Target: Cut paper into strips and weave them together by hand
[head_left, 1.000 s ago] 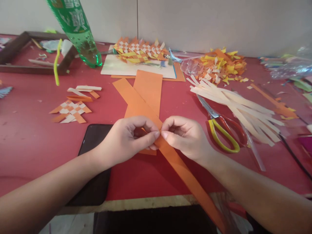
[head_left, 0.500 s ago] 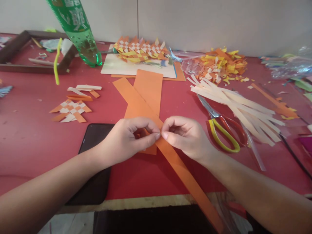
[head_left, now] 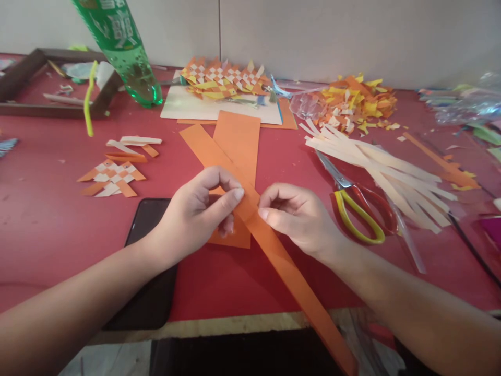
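Observation:
A long orange paper strip [head_left: 284,256] runs diagonally from the table over its front edge. My left hand [head_left: 207,211] pinches the strip's left edge between thumb and forefinger. On the opposite edge, my right hand [head_left: 295,214] is closed in a pinch, its thumb and forefinger at the strip. Beneath the strip lies a wider orange paper sheet [head_left: 239,138], partly hidden by my left hand. Left of my hands sits a small woven paper fish [head_left: 112,177] in orange and cream, with a few folded strips [head_left: 135,149] behind it.
A black phone [head_left: 146,292] lies under my left forearm. Scissors [head_left: 352,201] and cream paper strips [head_left: 383,167] are at the right. Behind stand a green bottle [head_left: 131,68], woven fish [head_left: 223,78] on white card [head_left: 176,107], paper scraps [head_left: 352,102] and a dark frame [head_left: 47,109].
My left hand has moved up and left along the strip, away from my right hand. Earlier the fingertips of both hands met over the strip. My right hand has barely moved.

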{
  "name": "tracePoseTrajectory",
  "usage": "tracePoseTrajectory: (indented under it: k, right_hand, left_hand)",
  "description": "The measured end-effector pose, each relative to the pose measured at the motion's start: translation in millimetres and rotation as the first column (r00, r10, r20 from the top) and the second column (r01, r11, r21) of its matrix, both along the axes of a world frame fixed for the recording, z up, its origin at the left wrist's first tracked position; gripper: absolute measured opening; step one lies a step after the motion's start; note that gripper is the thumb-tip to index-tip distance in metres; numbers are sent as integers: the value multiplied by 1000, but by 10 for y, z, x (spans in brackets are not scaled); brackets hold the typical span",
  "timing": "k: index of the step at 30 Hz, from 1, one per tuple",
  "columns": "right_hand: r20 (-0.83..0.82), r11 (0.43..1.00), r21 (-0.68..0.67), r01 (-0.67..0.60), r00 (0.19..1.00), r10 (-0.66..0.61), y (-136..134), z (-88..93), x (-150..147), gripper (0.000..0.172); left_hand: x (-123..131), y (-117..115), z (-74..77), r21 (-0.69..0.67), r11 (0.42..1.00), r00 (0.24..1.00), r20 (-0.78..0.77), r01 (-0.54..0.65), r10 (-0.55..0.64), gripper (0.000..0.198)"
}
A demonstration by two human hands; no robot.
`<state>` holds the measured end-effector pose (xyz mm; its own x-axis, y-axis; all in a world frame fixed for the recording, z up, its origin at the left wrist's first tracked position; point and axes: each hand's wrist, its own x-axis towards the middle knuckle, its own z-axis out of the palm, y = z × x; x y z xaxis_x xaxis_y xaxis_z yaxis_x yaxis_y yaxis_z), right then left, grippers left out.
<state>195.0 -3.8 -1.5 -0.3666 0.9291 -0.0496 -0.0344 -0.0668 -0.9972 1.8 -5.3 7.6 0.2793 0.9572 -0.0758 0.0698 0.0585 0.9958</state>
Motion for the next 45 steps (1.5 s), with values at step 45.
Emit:
tracePoseTrajectory:
  k: [45]
  right_hand:
    - [74, 999, -49, 4, 997, 0, -3, 2, 28, 10]
  left_hand:
    - [18, 11, 78, -338, 929, 985, -23, 151, -169, 19]
